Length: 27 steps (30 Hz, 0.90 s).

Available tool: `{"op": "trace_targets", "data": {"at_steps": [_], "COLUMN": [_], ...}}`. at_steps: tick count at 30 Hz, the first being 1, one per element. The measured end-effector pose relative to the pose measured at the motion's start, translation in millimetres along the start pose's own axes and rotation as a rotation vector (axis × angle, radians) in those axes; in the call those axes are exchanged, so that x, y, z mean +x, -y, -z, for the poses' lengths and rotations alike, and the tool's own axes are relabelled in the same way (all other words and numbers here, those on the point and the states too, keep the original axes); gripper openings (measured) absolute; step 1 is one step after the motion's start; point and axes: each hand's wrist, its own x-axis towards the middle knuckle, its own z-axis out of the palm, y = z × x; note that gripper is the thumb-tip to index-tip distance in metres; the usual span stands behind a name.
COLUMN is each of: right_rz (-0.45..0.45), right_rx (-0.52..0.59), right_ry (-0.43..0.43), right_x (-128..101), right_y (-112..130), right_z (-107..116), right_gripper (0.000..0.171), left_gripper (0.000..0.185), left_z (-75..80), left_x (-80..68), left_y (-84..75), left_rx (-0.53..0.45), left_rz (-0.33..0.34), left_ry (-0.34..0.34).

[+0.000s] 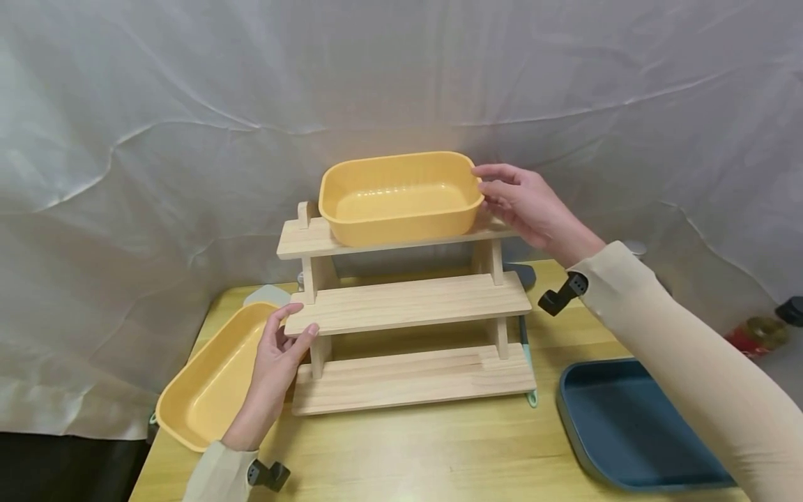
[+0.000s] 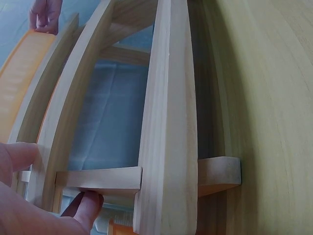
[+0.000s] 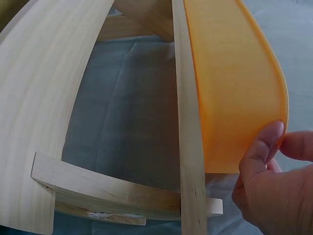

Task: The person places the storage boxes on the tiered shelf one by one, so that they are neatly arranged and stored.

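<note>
A three-tier wooden rack (image 1: 408,303) stands on the table. A yellow tub (image 1: 395,202) sits on its top shelf. My right hand (image 1: 489,185) is at the tub's right end and pinches it, thumb against the outer wall (image 3: 230,83), fingers over the rim. My left hand (image 1: 295,322) grips the left end of the middle shelf. Its thumb (image 2: 85,205) lies against a cross piece of the rack. A second yellow tub (image 1: 207,383) lies on the table just left of that hand.
A dark blue tray (image 1: 621,425) lies at the table's (image 1: 439,453) front right. Jars (image 1: 762,335) stand at the far right. A white sheet (image 1: 188,139) hangs close behind the rack. A slim teal utensil (image 1: 527,362) lies beside the rack's right foot.
</note>
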Motion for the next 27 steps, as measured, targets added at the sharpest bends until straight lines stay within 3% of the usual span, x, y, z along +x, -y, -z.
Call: {"op": "trace_targets", "data": {"at_steps": [27], "right_rz": [0.129], "right_rx": [0.069], "right_ry": [-0.049], "right_x": [-12], "right_y": [-6], "right_z": [5], "right_gripper": [0.030], "left_gripper": [0.057], "left_z": [-3.6], "left_x": [3.3], "left_y": [-1.9], "left_rx": [0.004], "left_rz": [0.000], "left_ry": [0.009]}}
